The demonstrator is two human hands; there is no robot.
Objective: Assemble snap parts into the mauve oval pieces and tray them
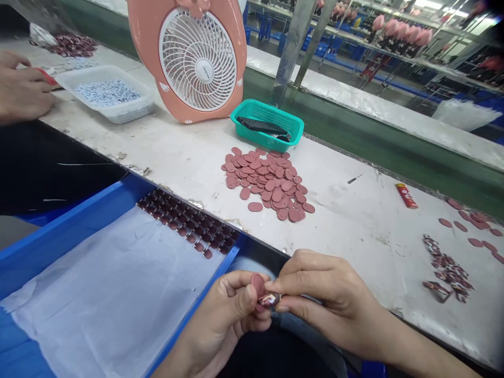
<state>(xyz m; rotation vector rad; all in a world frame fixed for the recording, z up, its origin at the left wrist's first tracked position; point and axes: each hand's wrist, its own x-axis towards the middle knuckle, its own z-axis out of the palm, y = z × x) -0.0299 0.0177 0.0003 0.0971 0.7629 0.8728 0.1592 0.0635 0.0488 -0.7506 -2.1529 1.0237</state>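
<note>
My left hand (226,310) is closed, pinching a flat reddish oval piece (258,284) between thumb and fingers. Against that oval sits a small shiny piece (270,300), dark red and white, which the fingertips of my right hand (323,289) grip from the right. Both hands meet just off the table's front edge. Beyond them lies a heap of similar reddish ovals (268,181), some with tiny holes. To the right is a small pile of shiny dark-red and white pieces (451,273). Joined dark-red pieces (189,220) lie in rows in the blue crate (98,205) at left.
A pink fan (205,68) and a green basket (268,115) with dark items stand at the back. A red lighter (406,196), a small pointed tool (354,179) and more ovals lie rightward. Another person's hand (23,86) is near a white tray (106,94).
</note>
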